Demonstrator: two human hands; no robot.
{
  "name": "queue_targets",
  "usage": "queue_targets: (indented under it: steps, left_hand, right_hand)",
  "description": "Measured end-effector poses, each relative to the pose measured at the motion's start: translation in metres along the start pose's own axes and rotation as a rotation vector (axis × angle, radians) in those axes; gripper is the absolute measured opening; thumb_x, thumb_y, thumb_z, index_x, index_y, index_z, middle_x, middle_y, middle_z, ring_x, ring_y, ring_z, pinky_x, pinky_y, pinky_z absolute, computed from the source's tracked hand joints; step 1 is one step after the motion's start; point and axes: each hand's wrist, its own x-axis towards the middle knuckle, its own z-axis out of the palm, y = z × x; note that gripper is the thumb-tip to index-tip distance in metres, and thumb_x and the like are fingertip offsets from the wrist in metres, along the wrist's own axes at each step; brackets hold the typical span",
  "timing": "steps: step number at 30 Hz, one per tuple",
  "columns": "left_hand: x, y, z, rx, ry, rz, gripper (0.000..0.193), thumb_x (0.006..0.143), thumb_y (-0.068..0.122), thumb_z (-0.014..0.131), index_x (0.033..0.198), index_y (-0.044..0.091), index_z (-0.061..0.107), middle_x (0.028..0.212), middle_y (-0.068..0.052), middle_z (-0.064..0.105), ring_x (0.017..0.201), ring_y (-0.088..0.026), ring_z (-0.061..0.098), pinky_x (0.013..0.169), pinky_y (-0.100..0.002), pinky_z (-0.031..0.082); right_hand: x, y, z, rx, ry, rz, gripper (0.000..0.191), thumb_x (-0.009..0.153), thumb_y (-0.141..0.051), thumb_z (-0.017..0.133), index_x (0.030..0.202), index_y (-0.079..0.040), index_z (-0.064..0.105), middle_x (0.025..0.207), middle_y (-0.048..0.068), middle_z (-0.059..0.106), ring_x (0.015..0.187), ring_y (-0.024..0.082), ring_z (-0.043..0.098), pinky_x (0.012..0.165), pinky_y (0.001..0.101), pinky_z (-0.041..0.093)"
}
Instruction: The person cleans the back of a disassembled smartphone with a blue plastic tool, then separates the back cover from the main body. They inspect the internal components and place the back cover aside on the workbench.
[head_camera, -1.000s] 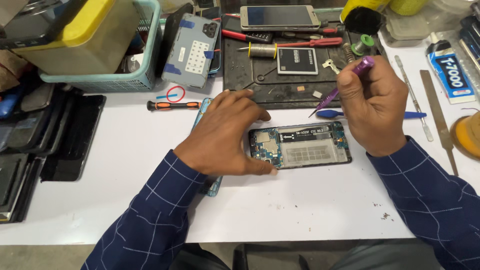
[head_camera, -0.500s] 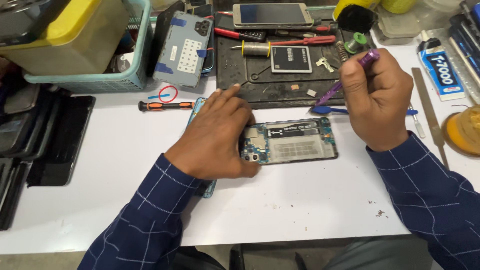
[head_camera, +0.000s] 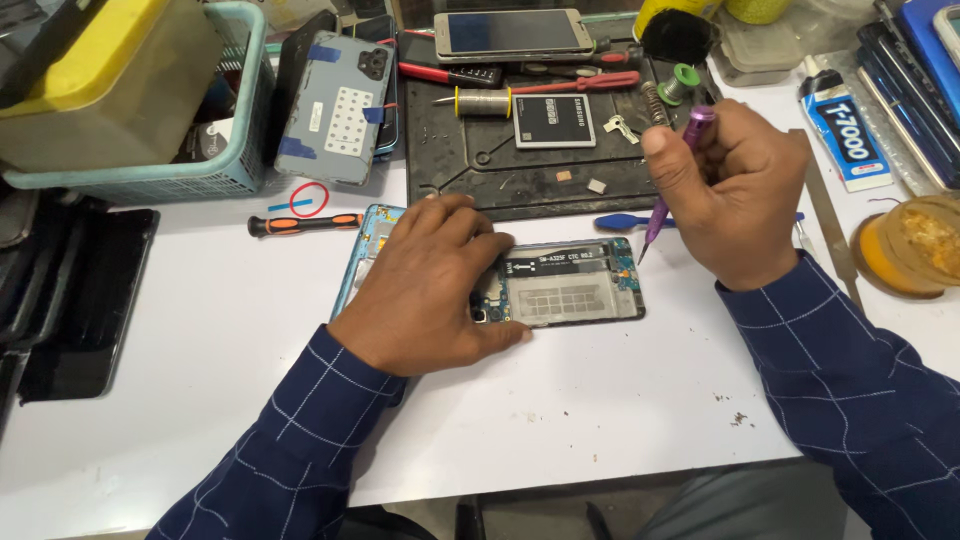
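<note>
- Nearest us, the left hand (head_camera: 435, 285) lies flat and closed down on the left end of the opened phone (head_camera: 570, 285), fingers curled over its corner, pinning it to the white table (head_camera: 560, 420).
- The phone rests with its long axis running left to right across the table, insides up, the right half bare.
- Just behind and to the right, the right hand (head_camera: 735, 195) is clenched round a purple screwdriver (head_camera: 672, 180), thumb up by the cap, shaft slanting down and leftward.
- The tip hangs just above the phone's upper right corner, close but not touching as far as I can see. So the phone lies down and to the left of that grip, and the right hand is the nearer one to that bare end.
- A blue phone frame (head_camera: 358, 255) peeks from under the left wrist.
- Farther back: an orange-handled screwdriver (head_camera: 305, 223), a blue-handled tool (head_camera: 625, 221), then the dark work mat (head_camera: 500, 165) with a loose battery (head_camera: 553, 120).
- Against half a second ago, the screwdriver's tip has come down toward the phone; the left hand stays put.
</note>
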Motion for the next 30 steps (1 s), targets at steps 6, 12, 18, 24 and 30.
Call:
queue_targets:
  steps: [6,12,18,24,30]
  left_hand:
    - [-0.002,-0.003,-0.009,0.019,-0.008,-0.041,0.073,0.060,0.046,0.088,0.110,-0.004,0.071,0.113,-0.023,0.062,0.125,-0.043,0.048,0.104,-0.052,0.039]
    - [-0.001,-0.002,-0.006,0.013,-0.018,-0.050,0.084,0.062,0.052,0.087,0.117,-0.008,0.068,0.116,-0.026,0.060,0.125,-0.045,0.047,0.104,-0.053,0.037]
    - [0.000,-0.003,-0.006,0.009,-0.040,-0.074,0.080,0.063,0.051,0.086,0.116,-0.007,0.069,0.117,-0.026,0.060,0.126,-0.044,0.047,0.106,-0.052,0.037]
    - [0.000,-0.003,-0.006,0.014,-0.030,-0.068,0.077,0.062,0.048,0.086,0.114,-0.006,0.070,0.115,-0.025,0.061,0.124,-0.043,0.048,0.105,-0.051,0.038]
    - [0.000,-0.003,-0.006,0.009,-0.032,-0.075,0.076,0.061,0.047,0.086,0.112,-0.007,0.070,0.112,-0.024,0.060,0.121,-0.042,0.049,0.102,-0.050,0.039]
  right_hand:
    - [-0.001,0.000,0.001,0.059,-0.025,0.005,0.046,0.117,-0.026,0.066,0.077,-0.002,0.058,0.061,-0.004,0.052,0.054,0.002,0.042,0.049,0.0208,0.030]
    - [-0.001,-0.002,0.002,0.035,-0.046,0.022,0.042,0.115,-0.025,0.064,0.080,-0.003,0.057,0.062,-0.003,0.052,0.052,0.003,0.043,0.047,0.0218,0.030]
    - [0.007,-0.009,0.004,0.036,-0.232,0.086,0.041,0.113,-0.029,0.056,0.079,-0.005,0.058,0.062,-0.003,0.055,0.053,0.004,0.048,0.047,0.0249,0.036]
    - [0.017,-0.014,0.006,-0.065,-0.627,0.216,0.031,0.098,-0.028,0.064,0.080,-0.004,0.064,0.055,0.004,0.056,0.049,0.011,0.046,0.045,0.0310,0.038]
    - [0.024,-0.016,-0.004,-0.134,-0.749,0.188,0.018,0.085,-0.022,0.073,0.087,-0.004,0.072,0.058,-0.001,0.063,0.049,0.010,0.054,0.046,0.0306,0.044]
